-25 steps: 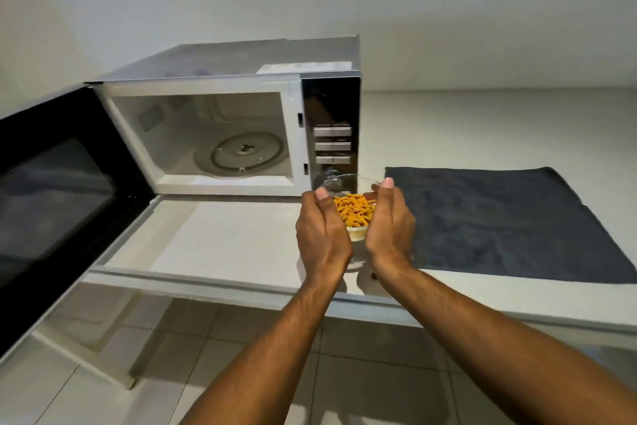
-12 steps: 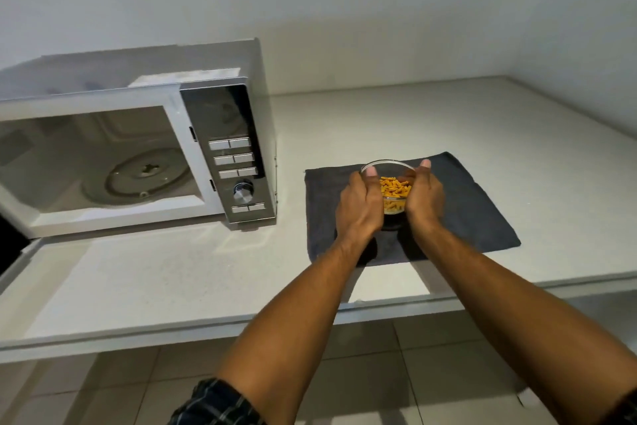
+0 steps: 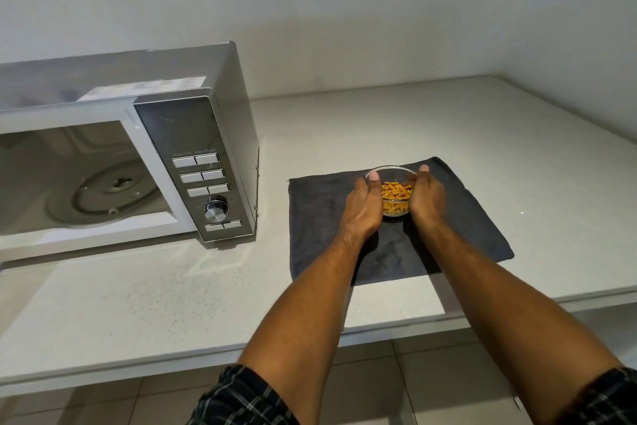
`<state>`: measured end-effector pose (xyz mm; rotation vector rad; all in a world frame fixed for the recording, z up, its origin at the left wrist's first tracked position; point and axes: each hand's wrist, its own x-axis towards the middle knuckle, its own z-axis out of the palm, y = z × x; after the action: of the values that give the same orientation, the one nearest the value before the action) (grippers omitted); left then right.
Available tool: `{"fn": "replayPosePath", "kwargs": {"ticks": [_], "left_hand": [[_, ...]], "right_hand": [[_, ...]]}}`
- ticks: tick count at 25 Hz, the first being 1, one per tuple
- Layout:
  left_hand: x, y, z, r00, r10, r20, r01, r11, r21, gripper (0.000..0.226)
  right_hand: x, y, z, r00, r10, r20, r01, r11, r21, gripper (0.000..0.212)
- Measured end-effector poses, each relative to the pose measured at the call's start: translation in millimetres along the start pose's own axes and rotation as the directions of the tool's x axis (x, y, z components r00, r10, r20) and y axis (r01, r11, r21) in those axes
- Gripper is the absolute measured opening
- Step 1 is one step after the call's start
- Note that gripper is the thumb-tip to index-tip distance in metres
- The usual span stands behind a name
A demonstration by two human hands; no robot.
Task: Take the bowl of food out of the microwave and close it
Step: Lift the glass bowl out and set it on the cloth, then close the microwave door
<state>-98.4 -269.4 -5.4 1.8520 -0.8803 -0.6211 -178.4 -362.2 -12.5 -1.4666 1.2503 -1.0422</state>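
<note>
Bowl [image 3: 395, 195] of food sat over the grey cloth [image 3: 396, 252], cupped between your left hand [image 3: 363, 205] and right hand [image 3: 426, 197]. Microwave [image 3: 138, 155] cavity stood empty; you had yet to shut its door.

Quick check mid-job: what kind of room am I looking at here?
Most likely a home kitchen: a silver microwave with its door open stands on a pale speckled countertop, and both hands hold a clear glass bowl of orange food over a dark grey cloth.

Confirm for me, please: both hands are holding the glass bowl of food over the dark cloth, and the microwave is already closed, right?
Not quite. The head view shows the microwave open, its turntable visible. Otherwise correct: the left hand and right hand hold the glass bowl over the dark cloth.
</note>
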Motion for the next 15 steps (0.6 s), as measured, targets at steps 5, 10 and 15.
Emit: {"fn": "replayPosePath", "kwargs": {"ticks": [5, 10, 15], "left_hand": [[-0.6, -6.4, -4.8, 0.993, 0.116, -0.023, -0.113, 0.990, 0.088, 0.069], [-11.6, -16.9, -29.2, 0.932, 0.355, -0.067, -0.298, 0.859, 0.416, 0.069], [-30.9, -29.3, -62.6, 0.879, 0.477, -0.003, -0.357, 0.661, 0.660, 0.068]], "right_hand": [[-1.2, 10.1, -2.0, 0.996, -0.083, -0.018, 0.080, 0.988, -0.133, 0.065], [-23.3, 1.0, -12.2, 0.821, -0.570, -0.040, 0.508, 0.760, -0.406, 0.061], [-52.4, -12.3, -4.7, 0.506, -0.840, 0.193, 0.777, 0.347, -0.525, 0.053]]}}
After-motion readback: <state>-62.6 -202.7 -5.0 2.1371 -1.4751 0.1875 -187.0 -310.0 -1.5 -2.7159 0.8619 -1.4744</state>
